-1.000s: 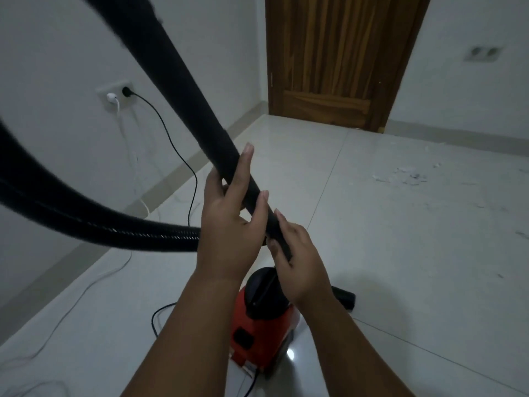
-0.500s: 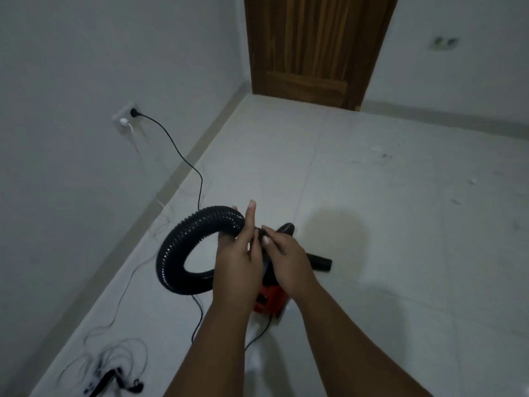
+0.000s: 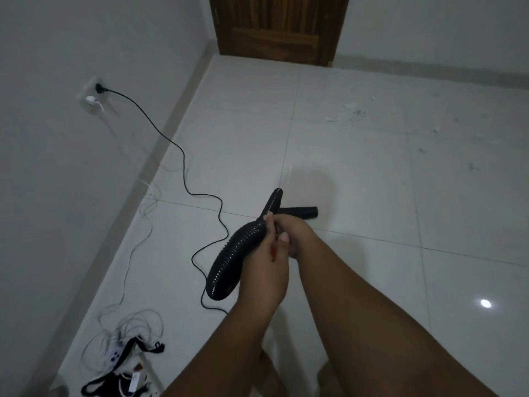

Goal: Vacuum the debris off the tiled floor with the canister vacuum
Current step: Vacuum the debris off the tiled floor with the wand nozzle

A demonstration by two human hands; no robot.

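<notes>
A black ribbed vacuum hose (image 3: 229, 262) curls in front of me. My left hand (image 3: 264, 270) grips it where it meets a flat black nozzle (image 3: 273, 202) that points away. My right hand (image 3: 297, 234) is closed on the same joint from the right. Only a sliver of the red canister (image 3: 273, 253) shows between my hands; the rest is hidden. A black tube (image 3: 300, 212) lies on the tiles just beyond my hands. Pale debris (image 3: 350, 111) is scattered on the white tiled floor (image 3: 357, 181) at the far right.
A black power cord (image 3: 183, 164) runs from a wall socket (image 3: 93, 96) on the left across the floor. A tangle of white cables and black straps (image 3: 126, 365) lies at the bottom left. A wooden door (image 3: 279, 27) stands closed at the back.
The view has tilted and pulled back. The hose, a wide loop half a second ago, is now folded tight beside my left hand, and the nozzle sticks out past my hands.
</notes>
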